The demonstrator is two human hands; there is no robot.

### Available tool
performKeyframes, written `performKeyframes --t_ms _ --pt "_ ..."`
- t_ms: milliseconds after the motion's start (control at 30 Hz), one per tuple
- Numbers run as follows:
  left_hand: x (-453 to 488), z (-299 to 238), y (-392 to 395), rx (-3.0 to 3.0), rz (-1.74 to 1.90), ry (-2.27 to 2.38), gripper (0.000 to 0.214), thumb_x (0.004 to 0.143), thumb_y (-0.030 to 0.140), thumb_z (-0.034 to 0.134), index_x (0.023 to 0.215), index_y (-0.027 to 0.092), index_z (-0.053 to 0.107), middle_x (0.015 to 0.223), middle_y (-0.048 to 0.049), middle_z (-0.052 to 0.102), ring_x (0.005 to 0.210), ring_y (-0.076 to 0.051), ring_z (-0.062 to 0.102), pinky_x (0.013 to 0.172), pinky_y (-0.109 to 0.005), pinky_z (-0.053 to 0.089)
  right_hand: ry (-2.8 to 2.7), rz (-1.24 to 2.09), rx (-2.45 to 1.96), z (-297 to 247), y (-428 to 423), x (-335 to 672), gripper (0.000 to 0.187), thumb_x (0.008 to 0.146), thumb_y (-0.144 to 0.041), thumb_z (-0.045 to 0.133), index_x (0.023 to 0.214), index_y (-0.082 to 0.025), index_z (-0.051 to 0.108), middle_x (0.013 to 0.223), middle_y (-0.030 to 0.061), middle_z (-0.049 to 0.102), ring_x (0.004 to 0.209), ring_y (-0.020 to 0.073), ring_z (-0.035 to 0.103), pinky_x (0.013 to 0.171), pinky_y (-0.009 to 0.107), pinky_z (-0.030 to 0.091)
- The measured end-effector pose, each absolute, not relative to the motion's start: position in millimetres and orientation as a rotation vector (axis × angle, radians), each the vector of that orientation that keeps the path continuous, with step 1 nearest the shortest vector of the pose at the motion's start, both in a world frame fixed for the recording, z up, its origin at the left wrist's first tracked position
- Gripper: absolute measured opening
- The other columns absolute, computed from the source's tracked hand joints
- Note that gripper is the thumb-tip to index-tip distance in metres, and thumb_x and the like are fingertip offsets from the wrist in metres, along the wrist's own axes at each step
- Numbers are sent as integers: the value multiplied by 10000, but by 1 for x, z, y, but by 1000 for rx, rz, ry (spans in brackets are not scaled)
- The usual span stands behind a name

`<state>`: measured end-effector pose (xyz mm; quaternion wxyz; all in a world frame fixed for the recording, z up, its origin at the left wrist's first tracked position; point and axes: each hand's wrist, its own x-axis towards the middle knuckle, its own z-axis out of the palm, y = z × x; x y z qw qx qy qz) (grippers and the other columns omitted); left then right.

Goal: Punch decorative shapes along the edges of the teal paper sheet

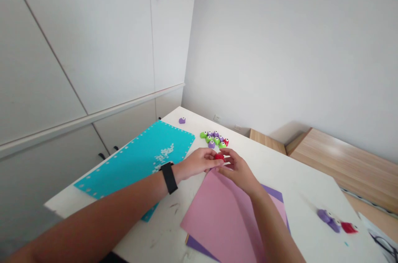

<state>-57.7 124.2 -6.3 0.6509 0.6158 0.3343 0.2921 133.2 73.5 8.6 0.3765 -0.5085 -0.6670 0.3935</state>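
Head cam: both hands are up over the top corner of the pink sheet [217, 217], fingers narrowed in on a red craft punch [219, 156]. The punch sits between them, pinched at the fingertips, mostly hidden. Left hand [197, 162] comes in from the left, black watch [168, 177] on the wrist. Right hand [239, 170] is curled around the punch from the other side. Purple sheet [199, 248] lies under the pink one, showing at its edges. Teal sheet [137, 159] is left of my left hand, holes punched along its edges, white paper bits [163, 153] on it. Punch cluster [214, 138], green, purple and red, sits just past my hands. Lone purple punch [182, 120] near the far table edge. Purple and red punches [329, 220] on the right. All on a white table [298, 188].
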Motion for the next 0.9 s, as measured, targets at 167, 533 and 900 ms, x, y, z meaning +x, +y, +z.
performKeyframes --t_ms 167,533,900 --pt "-63 -3 132 1348 622 793 479 746 571 718 973 150 702 877 -59 675 757 -165 611 627 -256 463 -1757 984 -1444 5 76 149 262 855 -439 643 934 -192 682 871 37 684 777 181 613 731 325 482" --pt "-69 3 139 1314 536 770 427 739 537 743 975 182 738 969 -65 707 777 -149 622 727 -287 474 -1774 890 -1518 8 74 152 340 870 -485 577 681 -203 563 626 -31 472 602 131 419 545 253 321" --pt "-75 11 141 1392 539 741 401 789 526 711 1001 185 716 1015 -71 696 786 -152 619 744 -299 493 -1769 863 -1496 16 72 151 337 881 -485 556 699 -205 601 620 -23 495 587 140 423 542 263 307"
